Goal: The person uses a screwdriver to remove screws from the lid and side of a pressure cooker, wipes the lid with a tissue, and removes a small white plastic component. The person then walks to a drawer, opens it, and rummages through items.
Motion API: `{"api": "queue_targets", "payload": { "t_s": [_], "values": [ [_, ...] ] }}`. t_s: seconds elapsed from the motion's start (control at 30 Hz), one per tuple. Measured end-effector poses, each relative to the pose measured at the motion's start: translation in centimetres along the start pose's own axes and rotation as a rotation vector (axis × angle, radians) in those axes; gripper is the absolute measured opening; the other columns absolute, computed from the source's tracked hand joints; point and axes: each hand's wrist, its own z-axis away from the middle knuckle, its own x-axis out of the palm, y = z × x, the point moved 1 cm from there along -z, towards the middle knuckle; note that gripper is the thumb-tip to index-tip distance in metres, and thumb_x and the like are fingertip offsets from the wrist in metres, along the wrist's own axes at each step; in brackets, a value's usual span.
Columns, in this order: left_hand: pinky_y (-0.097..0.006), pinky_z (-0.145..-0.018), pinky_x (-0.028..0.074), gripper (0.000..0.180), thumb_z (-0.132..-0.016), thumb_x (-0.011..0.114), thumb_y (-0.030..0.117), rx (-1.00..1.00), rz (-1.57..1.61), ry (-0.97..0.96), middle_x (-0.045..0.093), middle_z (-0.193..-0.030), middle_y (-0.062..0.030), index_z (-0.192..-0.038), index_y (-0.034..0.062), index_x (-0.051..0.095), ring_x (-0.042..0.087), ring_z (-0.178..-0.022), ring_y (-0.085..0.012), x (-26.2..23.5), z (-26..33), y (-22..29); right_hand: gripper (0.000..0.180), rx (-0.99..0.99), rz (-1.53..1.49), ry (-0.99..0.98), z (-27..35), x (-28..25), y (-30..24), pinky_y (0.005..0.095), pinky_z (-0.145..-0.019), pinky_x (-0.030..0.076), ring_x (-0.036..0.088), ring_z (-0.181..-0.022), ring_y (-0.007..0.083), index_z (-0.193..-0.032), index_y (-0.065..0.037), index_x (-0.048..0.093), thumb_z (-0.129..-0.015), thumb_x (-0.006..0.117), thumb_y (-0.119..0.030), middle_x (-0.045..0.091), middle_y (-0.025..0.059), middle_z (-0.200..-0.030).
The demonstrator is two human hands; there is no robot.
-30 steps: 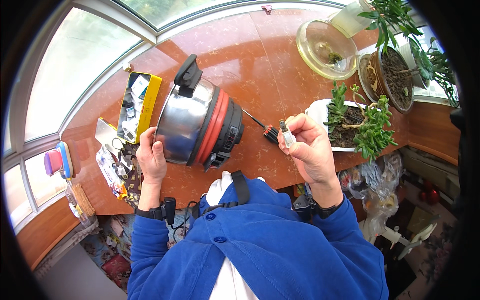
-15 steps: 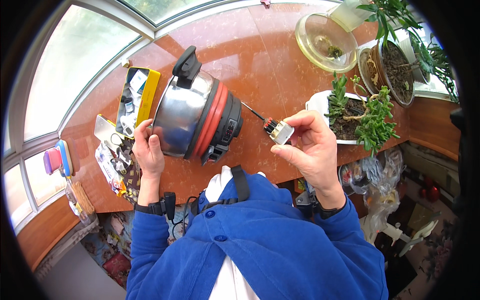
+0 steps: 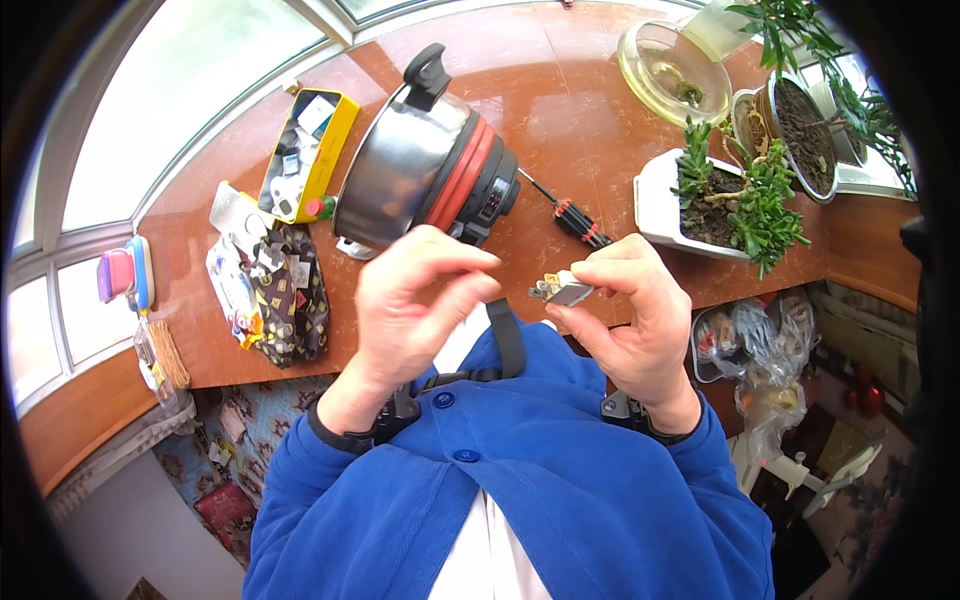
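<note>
Between the thumb and fingers of my right hand (image 3: 640,325) is a small white block with metal terminals (image 3: 566,289), its terminals pointing left. My left hand (image 3: 408,310) hovers just left of it, thumb and fingers apart with nothing between them. An electric pot (image 3: 400,165), steel with red bands and a black base, lies on its side on the table beyond my left hand. To the right of its base rests a screwdriver (image 3: 574,220) with a black and red handle, its shaft pointing toward the pot.
A yellow box (image 3: 335,150) of small items stands left of the pot, near a dark patterned bag (image 3: 290,300). On the right are a white planter (image 3: 655,210) with succulents, a brown pot of soil (image 3: 805,140) and a glass bowl (image 3: 640,70). Plastic bags (image 3: 770,340) hang below the table's right edge.
My left hand has left the pot's rim and come right, beside the white block. My right hand has turned the block so its terminals face left. The view has shifted.
</note>
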Motion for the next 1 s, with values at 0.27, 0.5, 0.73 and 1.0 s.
{"api": "queue_targets", "payload": {
  "t_s": [0.27, 0.5, 0.73, 1.0],
  "values": [
    [-0.030, -0.068, 0.048, 0.025, -0.078, 0.090, 0.016, 0.103, -0.023, -0.102, 0.072, -0.081, -0.0031, -0.099, 0.0078, 0.080, 0.065, -0.074, -0.0166, -0.9, 1.7, 1.9, 0.041, -0.030, 0.002, -0.014, 1.2, 2.0, -2.6, 0.0378, -0.071, 0.054, 0.068, -0.083, 0.0282, -0.104, -0.004, 0.069, -0.068, 0.089, 0.000, 0.072, 0.0104, -0.091],
    [-0.031, -0.070, 0.049, 0.018, -0.080, 0.087, 0.013, 0.119, -0.042, -0.056, 0.075, -0.083, -0.0039, -0.096, 0.0082, 0.080, 0.065, -0.075, -0.0181, -2.7, 3.7, 2.1, 0.039, -0.095, -0.032, -0.048, 1.4, 4.4, -3.9, 0.0341, -0.070, 0.055, 0.069, -0.082, 0.0254, -0.105, -0.003, 0.068, -0.072, 0.089, 0.000, 0.072, 0.0113, -0.093],
    [-0.032, -0.072, 0.049, 0.014, -0.080, 0.086, 0.011, 0.119, -0.119, -0.037, 0.074, -0.082, -0.0035, -0.092, 0.0089, 0.079, 0.065, -0.078, -0.0198, -5.6, 5.5, 1.9, 0.045, 0.142, -0.152, -0.229, 1.8, 6.8, -4.8, 0.0289, -0.074, 0.056, 0.069, -0.084, 0.0156, -0.119, 0.002, 0.066, -0.081, 0.087, -0.005, 0.072, 0.0108, -0.097],
    [-0.025, -0.064, 0.050, 0.016, -0.098, 0.073, 0.015, -0.446, 0.266, -0.095, 0.071, -0.083, -0.0045, -0.097, -0.0010, 0.074, 0.063, -0.073, -0.0070, -9.4, 9.3, -1.9, 0.031, 0.700, -0.522, -0.256, 3.9, 13.5, -4.4, 0.0252, -0.075, 0.056, 0.068, -0.084, 0.0086, -0.121, 0.004, 0.069, -0.097, 0.075, -0.015, 0.075, 0.0078, -0.098]
  ]
}}
